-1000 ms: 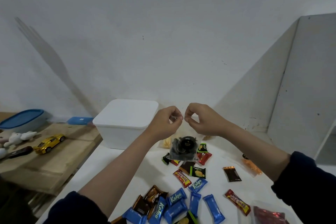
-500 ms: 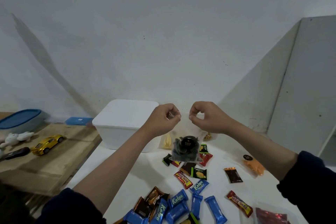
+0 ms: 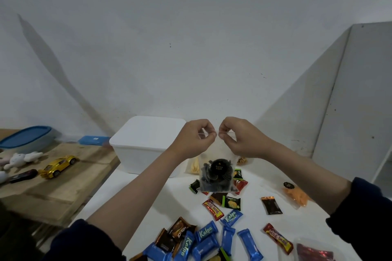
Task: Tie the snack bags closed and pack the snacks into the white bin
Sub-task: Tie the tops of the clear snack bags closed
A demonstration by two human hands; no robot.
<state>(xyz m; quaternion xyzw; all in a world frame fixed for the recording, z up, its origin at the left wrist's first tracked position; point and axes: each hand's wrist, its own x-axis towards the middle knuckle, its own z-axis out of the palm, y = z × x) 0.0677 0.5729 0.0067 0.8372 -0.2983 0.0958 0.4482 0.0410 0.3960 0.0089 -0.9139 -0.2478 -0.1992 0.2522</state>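
A clear snack bag (image 3: 216,176) of dark pieces with a round black label hangs above the white table. My left hand (image 3: 194,139) and my right hand (image 3: 238,137) each pinch its top edge, almost touching. The white bin (image 3: 146,146) stands just behind and left of my left hand with its lid on. Blue Kalpa bars (image 3: 206,235), red beng-beng bars (image 3: 213,210) and other small wrapped snacks lie scattered on the table (image 3: 297,224) below the bag. Two more clear bags with pale snacks (image 3: 194,166) sit behind the hanging bag, partly hidden.
A bag of orange snacks (image 3: 296,195) lies at the right. A wooden board (image 3: 53,182) to the left carries a yellow toy car (image 3: 58,165), a plush toy (image 3: 21,159) and a blue-lidded container (image 3: 25,139). A white panel (image 3: 350,112) stands at the right.
My hands spread a little apart, then came back together at the bag's top, and the bag stayed hanging below them.
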